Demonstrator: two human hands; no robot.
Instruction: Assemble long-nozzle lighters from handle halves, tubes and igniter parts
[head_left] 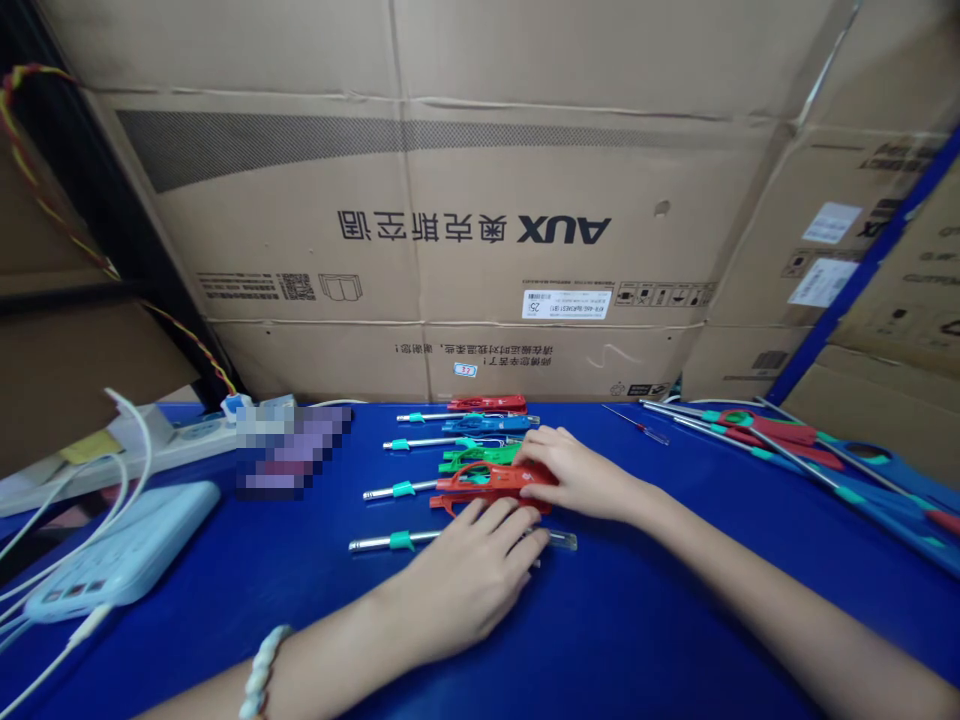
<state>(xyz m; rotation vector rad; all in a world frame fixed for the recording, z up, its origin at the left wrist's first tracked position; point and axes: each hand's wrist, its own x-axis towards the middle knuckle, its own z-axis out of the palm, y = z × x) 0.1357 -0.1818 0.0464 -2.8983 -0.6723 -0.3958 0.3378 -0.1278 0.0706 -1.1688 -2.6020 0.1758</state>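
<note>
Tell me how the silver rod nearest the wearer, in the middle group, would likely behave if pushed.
The silver rod is probably stiff: its visible length runs straight and looks metallic. Its shiny surface suggests it may slide easily under fingertips. The teal tab projecting from it would likely hinder free rolling.

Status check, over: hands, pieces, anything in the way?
Right hand on a red plastic piece. Left hand over the nearest metal rod, hiding part of it; grip unclear. Thin screwdriver apart, to the right.
</note>
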